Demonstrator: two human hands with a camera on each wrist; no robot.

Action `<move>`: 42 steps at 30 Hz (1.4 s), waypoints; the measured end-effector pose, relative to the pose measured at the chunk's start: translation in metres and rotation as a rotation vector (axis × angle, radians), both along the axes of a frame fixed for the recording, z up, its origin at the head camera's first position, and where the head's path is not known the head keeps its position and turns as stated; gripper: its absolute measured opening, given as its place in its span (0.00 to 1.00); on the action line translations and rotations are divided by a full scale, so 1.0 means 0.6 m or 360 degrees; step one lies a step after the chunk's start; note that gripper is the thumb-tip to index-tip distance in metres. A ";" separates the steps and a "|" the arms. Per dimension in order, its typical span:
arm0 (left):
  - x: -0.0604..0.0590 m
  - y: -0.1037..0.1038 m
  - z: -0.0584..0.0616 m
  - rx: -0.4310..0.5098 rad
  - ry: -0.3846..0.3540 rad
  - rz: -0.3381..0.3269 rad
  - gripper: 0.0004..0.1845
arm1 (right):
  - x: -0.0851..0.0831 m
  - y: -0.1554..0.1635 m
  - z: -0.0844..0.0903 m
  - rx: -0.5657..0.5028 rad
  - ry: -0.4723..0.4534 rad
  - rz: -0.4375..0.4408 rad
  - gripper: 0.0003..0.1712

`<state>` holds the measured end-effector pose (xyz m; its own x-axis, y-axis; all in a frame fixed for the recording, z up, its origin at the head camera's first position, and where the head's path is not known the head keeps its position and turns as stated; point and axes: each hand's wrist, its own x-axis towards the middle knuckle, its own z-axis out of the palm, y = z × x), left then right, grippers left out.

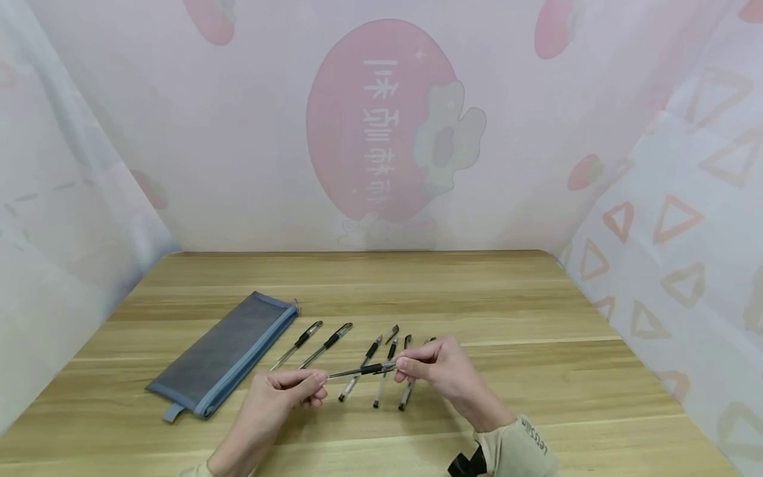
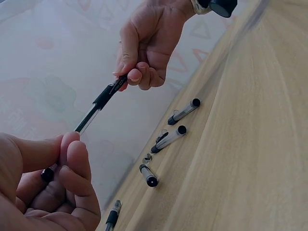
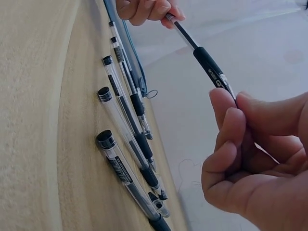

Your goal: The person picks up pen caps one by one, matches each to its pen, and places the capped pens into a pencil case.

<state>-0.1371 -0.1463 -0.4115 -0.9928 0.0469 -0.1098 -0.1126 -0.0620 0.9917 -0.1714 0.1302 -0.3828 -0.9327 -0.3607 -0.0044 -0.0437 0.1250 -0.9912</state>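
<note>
Printed fabric (image 1: 256,132) backed the wood-grain desk (image 1: 453,278), above which left hand (image 1: 277,397) and right hand (image 1: 448,372) pinched a pen (image 1: 371,369) near opposite ends between their fingers (image 3: 225,124).

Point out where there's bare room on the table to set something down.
The table is bare right of the right hand, and behind the loose pens toward the printed backdrop. Another free patch lies in front of the pouch, left of the left hand. It's crowded from pouch to right hand, around the held pen.
</note>
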 end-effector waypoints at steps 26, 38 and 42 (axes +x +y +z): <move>-0.006 -0.007 0.000 0.0153 -0.0074 -0.0061 0.16 | -0.004 -0.001 -0.001 -0.0069 0.0081 0.0023 0.12; -0.003 -0.004 0.001 0.0144 -0.0088 -0.0024 0.16 | -0.010 0.002 -0.008 -0.0116 0.0045 0.0037 0.13; -0.001 -0.003 0.001 0.0127 -0.0077 -0.0040 0.16 | -0.008 0.002 -0.008 -0.0136 0.0021 0.0017 0.14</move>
